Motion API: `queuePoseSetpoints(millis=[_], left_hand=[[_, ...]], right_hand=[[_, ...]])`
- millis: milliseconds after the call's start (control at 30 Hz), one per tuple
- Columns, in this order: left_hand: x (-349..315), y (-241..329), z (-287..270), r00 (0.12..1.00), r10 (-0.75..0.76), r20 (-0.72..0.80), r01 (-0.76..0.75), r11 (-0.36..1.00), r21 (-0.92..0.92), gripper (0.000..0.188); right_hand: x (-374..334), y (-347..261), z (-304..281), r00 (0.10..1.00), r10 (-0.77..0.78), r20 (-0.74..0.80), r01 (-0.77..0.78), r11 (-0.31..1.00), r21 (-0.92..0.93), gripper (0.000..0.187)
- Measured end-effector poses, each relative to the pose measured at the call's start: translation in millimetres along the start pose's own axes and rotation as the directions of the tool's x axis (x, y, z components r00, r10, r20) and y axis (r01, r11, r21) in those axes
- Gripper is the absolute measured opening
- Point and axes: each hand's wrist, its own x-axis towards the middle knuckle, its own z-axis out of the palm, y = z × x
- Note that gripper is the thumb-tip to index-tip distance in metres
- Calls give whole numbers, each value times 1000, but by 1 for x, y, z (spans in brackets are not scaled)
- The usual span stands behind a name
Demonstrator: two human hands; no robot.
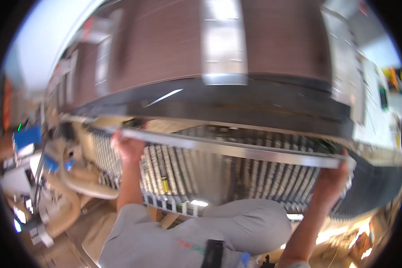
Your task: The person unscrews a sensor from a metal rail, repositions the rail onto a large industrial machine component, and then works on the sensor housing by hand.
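Note:
A long, pale metal bar spans the space in front of me, somewhat blurred. My left hand is closed around it near its left end. At the far right end, my right hand is closed on it too, with the thumb on top. Under and behind the bar lies a bed of many narrow ridged slats, partly covered by the bar. My bent knee in grey cloth is close to the near edge of that bed.
Beyond the bar stands a large machine body with reddish-brown panels, a bright metal strip and a dark lower beam. A small yellow thing lies among the slats. To the left are a ribbed hose and a blue box.

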Motion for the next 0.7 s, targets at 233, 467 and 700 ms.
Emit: queuePoseSetpoints(millis=[233, 467, 700], left_hand=[[-13, 12, 16, 999, -9, 39, 8, 1000, 29, 76], [-11, 12, 19, 999, -17, 30, 15, 997, 75, 77], [-11, 12, 15, 999, -9, 50, 6, 997, 71, 69]], right_hand=[[12, 6, -12, 991, 42, 125, -49, 997, 52, 61], [11, -3, -3, 988, 31, 151, -33, 999, 9, 59], [10, -4, -2, 987, 34, 160, -37, 999, 19, 59]])
